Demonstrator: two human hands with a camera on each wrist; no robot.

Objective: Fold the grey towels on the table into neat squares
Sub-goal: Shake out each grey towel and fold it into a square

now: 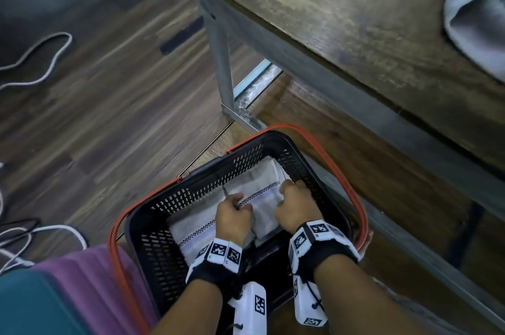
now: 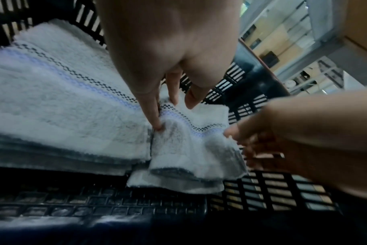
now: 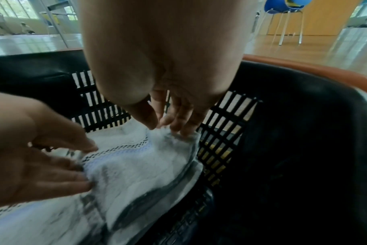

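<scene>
A folded grey towel (image 1: pixel 263 199) with a checked stripe sits in the right part of a black basket (image 1: pixel 191 189) on the floor. My left hand (image 1: pixel 237 206) pinches its left edge between thumb and fingers, seen close in the left wrist view as left hand (image 2: pixel 174 116) on towel (image 2: pixel 189 144). My right hand (image 1: pixel 287 194) grips the towel's far right corner; the right wrist view shows right hand (image 3: pixel 166 130) curled on towel (image 3: pixel 140 167). A stack of folded towels (image 2: pixel 52 102) lies beside it in the basket. An unfolded grey towel (image 1: pixel 475 14) lies on the wooden table (image 1: pixel 341 20).
The basket has orange handles (image 1: pixel 341 170) and stands beside the table's metal leg (image 1: pixel 222 61). White cables (image 1: pixel 41 58) trail on the wooden floor at left. Purple and teal fabric (image 1: pixel 82 288) shows at lower left.
</scene>
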